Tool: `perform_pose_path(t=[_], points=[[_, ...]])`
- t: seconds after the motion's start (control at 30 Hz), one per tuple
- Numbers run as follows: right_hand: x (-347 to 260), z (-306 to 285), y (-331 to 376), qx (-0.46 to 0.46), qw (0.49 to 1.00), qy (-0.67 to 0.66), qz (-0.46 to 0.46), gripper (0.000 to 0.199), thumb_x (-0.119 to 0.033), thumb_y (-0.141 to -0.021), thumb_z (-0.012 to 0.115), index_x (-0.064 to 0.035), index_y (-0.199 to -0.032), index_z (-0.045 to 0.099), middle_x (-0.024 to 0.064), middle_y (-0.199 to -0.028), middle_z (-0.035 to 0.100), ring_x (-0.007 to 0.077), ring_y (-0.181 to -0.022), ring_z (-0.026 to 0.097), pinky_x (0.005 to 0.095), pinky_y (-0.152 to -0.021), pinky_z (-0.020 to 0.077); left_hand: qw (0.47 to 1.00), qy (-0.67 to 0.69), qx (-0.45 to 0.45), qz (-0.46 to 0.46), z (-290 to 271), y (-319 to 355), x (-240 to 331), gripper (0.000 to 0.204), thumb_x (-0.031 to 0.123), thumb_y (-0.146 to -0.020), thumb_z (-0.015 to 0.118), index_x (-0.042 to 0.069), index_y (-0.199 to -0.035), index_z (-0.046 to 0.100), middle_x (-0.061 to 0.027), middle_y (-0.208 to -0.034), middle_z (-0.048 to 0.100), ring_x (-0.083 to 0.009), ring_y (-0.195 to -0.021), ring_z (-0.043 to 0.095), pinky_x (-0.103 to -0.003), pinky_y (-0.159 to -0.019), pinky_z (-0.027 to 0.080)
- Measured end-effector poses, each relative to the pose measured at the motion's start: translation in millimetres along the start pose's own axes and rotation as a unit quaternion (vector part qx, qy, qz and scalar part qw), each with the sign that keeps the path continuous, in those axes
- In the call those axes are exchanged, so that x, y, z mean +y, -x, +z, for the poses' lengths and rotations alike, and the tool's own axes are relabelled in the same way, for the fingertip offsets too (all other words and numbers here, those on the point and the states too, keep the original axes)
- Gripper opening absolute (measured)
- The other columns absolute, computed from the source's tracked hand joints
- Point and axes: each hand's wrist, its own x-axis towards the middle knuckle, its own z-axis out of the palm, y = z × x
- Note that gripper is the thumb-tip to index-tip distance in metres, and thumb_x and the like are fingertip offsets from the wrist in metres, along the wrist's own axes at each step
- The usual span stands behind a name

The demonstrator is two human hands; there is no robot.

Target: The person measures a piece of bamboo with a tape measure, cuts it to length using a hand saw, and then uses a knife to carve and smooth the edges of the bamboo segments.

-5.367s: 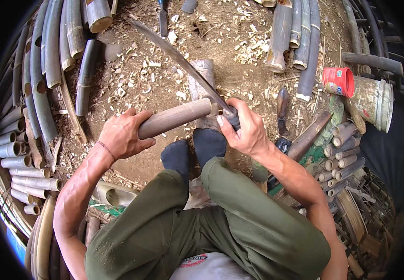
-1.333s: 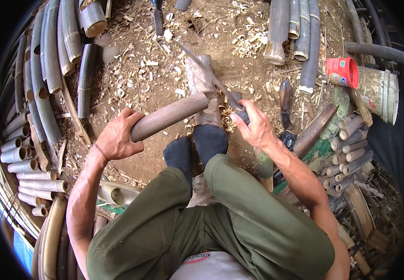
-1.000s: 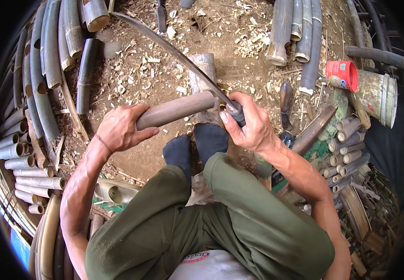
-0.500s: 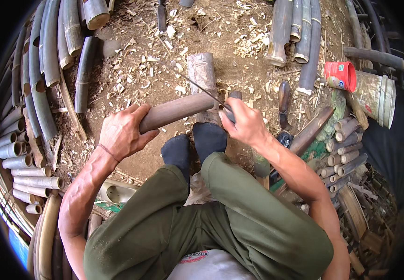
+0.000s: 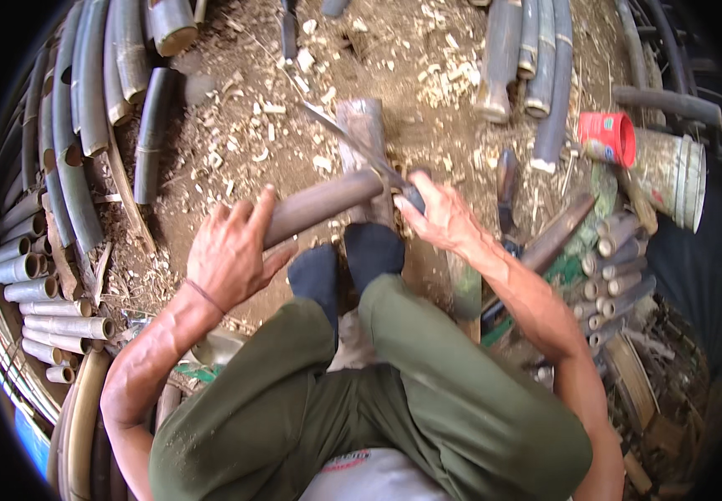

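blade (image 5: 353,142) dropped onto bamboo piece (image 5: 319,204) | L hand (image 5: 232,255) & R hand (image 5: 444,219) gripping (red can (image 5: 607,138) right)

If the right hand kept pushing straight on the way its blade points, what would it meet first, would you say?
Probably the bamboo piece itself: the right hand holds the long blade at its end, over the wooden block. Beyond lies chip-strewn ground; depth is uncertain.

Bare chip-strewn ground (image 5: 236,150) lies open ahead; bamboo poles (image 5: 77,142) crowd left, cut tubes (image 5: 620,267) right.
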Motion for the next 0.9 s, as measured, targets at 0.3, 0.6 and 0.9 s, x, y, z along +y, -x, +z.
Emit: perform_pose_path(t=[0.3,0.6,0.9], points=[[-12,14,5,0.184,0.968,0.021,-0.172,0.031,-0.021,-0.092,0.066,0.0014,-0.109,0.053,0.0208,-0.084,0.067,0.0364,-0.066,0.068,0.0446,-0.059,0.0552,0.989,0.061,-0.133,-0.015,-24,-19,-7,0.057,0.050,-0.086,0.069,0.008,-0.124,0.061,-0.0166,-0.099,0.063,-0.0374,-0.088,0.066,-0.047,-0.077,0.053],[-41,2,7,0.227,0.950,-0.062,-0.206,0.033,-0.023,-0.094,0.065,0.0046,-0.108,0.054,0.0163,-0.076,0.063,0.0330,-0.065,0.066,0.0396,-0.056,0.0532,0.998,0.058,-0.011,-0.001,-10,-5,-5,0.052,0.036,-0.081,0.077,0.012,-0.123,0.059,-0.0118,-0.094,0.059,-0.0334,-0.084,0.066,-0.045,-0.072,0.054],[-50,-7,9,0.199,0.965,-0.105,-0.134,0.034,-0.026,-0.095,0.064,0.0024,-0.111,0.055,0.0181,-0.077,0.065,0.0336,-0.068,0.069,0.0400,-0.056,0.0537,0.998,0.043,0.044,-0.002,1,2,-3,0.064,0.025,-0.074,0.081,0.013,-0.132,0.058,-0.0079,-0.103,0.063,-0.0297,-0.091,0.063,-0.041,-0.080,0.053]])
